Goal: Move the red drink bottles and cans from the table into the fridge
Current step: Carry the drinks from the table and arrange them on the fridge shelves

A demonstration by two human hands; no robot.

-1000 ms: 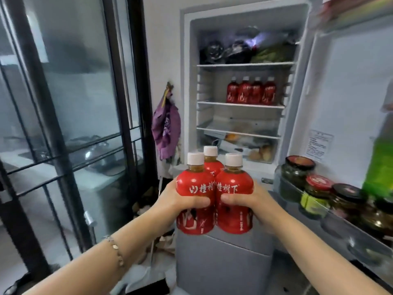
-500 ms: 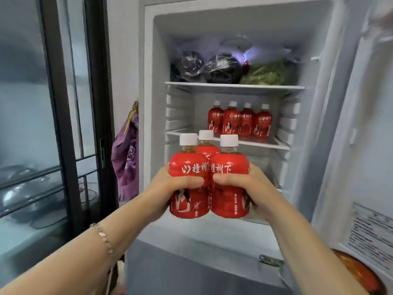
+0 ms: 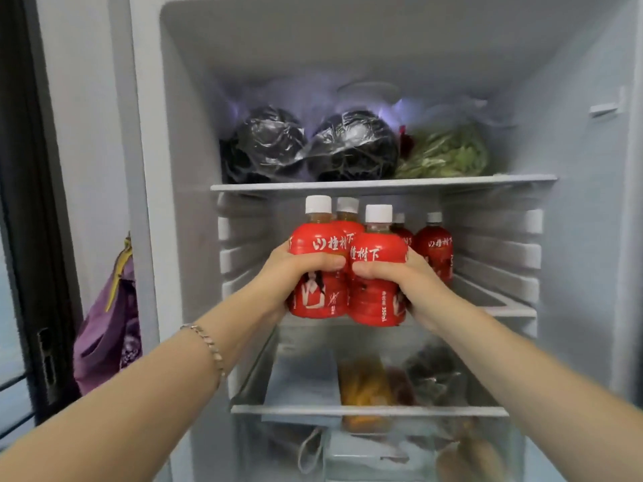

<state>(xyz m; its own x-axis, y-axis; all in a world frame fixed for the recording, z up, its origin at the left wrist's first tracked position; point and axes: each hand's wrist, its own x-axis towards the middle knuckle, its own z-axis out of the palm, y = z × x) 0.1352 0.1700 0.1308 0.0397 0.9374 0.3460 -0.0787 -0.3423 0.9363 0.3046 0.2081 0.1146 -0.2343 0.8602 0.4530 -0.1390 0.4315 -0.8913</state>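
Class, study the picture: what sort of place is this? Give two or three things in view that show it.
Probably a home kitchen: an open fridge, bagged greens on its top shelf, red drink bottles held at its middle shelf, a purple bag hanging beside it.

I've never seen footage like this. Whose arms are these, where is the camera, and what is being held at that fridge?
No machine here: a person wears one camera on the head, so both arms reach in from below. The left hand and right hand together grip three red bottles with white caps, at the front of the middle shelf of the fridge. More red bottles stand behind them. The top shelf holds dark wrapped bundles and leafy greens.
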